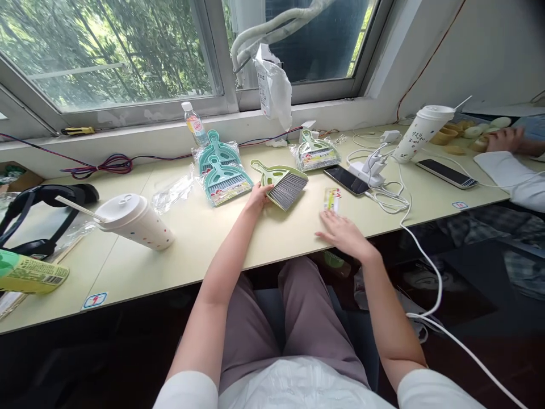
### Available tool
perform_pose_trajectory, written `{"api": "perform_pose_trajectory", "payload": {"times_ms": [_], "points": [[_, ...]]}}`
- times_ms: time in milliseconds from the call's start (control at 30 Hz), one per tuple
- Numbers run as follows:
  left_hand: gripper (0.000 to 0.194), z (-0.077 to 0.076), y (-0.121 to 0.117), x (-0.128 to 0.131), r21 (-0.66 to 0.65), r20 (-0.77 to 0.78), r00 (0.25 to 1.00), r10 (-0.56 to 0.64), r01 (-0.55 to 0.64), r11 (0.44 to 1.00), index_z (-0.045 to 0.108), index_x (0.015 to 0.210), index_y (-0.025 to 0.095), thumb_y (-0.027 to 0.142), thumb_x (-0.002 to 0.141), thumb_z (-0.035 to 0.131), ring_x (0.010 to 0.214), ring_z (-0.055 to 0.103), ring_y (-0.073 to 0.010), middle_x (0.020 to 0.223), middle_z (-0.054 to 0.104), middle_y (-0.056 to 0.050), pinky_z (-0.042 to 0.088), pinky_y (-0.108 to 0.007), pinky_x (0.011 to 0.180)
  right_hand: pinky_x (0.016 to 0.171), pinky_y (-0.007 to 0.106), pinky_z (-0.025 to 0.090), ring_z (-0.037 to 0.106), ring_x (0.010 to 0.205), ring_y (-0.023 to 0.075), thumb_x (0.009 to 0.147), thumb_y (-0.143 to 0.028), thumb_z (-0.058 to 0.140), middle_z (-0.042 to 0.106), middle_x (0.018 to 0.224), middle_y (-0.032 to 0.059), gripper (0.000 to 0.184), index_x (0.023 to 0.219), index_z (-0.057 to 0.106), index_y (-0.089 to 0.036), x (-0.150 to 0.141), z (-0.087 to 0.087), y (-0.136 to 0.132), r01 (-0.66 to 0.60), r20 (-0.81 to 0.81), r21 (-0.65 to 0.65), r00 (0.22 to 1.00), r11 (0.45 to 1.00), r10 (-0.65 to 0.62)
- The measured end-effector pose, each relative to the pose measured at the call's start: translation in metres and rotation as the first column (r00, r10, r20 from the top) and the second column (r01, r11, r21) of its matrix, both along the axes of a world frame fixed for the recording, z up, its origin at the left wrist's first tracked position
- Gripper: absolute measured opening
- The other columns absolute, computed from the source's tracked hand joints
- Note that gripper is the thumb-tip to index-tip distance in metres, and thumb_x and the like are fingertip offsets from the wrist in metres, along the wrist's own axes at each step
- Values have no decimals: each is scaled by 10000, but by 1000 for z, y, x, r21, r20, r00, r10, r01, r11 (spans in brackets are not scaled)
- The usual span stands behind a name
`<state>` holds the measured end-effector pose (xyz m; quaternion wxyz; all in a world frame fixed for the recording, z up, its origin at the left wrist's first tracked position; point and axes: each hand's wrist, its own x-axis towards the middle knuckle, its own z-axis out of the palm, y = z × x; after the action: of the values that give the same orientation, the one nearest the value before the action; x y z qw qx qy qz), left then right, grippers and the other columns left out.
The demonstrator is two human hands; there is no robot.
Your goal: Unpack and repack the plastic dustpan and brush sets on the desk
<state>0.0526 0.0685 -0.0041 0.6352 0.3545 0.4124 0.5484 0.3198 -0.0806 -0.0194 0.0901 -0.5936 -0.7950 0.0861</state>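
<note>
My left hand (256,200) rests on the table with its fingers closed on the near edge of a light green mini dustpan and brush set (283,184). My right hand (343,232) lies flat on the table with fingers stretched out, its fingertips touching a small printed card (331,200). Two teal dustpan sets in clear bags (221,167) lie just beyond my left hand. Another bagged green set (317,152) lies further back to the right.
A lidded cup with a straw (134,220) lies on its side at left, beside a loose clear bag (172,192). Two phones (347,179) (446,172), a charger with white cables (374,170), a tall cup (419,133) and another person's hand (506,139) are at right.
</note>
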Motion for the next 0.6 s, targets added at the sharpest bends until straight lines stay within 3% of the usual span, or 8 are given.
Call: {"api": "perform_pose_trajectory", "payload": {"times_ms": [100,200,300,400,500,600], "points": [[343,6,-1,-6,-6,91,993,80,-80,997,606,1057,179,69,749,709,723,666,-125,873,695,-27,581,-304,799,1218,561,256,280,1511,306,964,-637,369,275,1623,140,761,1585,285,-205,-42,2,-13,-181,-25,30,983,983,182],[430,10,1,-14,60,203,975,89,-103,993,601,1138,203,43,754,704,738,672,-108,883,705,-9,574,-277,812,1233,545,266,266,1517,280,954,-571,462,271,1628,99,761,1603,219,-257,-72,-10,-36,-316,-98,97,941,944,325],[475,11,3,-21,121,277,959,64,-101,987,588,1195,203,21,767,685,738,675,-101,886,715,-2,573,-257,802,1182,533,393,404,1455,229,1010,-357,355,409,1570,-19,584,1572,222,-446,-83,-28,-61,-241,-267,233,916,942,300],[478,11,4,-25,112,295,951,95,-133,985,584,1211,196,17,777,673,737,675,-99,897,722,-3,571,-251,808,1059,537,524,619,1261,248,1009,-297,310,644,1344,-95,510,1404,474,-573,-78,-32,-77,-120,-471,270,849,955,240],[515,9,6,-29,91,275,952,131,-161,983,568,1240,216,31,773,685,733,673,-92,915,723,4,573,-242,808,928,535,608,725,1040,295,956,-403,487,759,1085,-73,311,1124,703,-551,-62,-9,-75,-106,-671,154,718,982,183],[517,7,7,-31,106,229,964,134,-161,981,559,1251,235,40,784,667,745,675,-89,910,720,10,576,-221,768,935,536,597,728,1008,297,877,-415,641,776,977,-29,141,892,773,-463,-43,35,-48,-226,-805,92,556,970,206]]}}
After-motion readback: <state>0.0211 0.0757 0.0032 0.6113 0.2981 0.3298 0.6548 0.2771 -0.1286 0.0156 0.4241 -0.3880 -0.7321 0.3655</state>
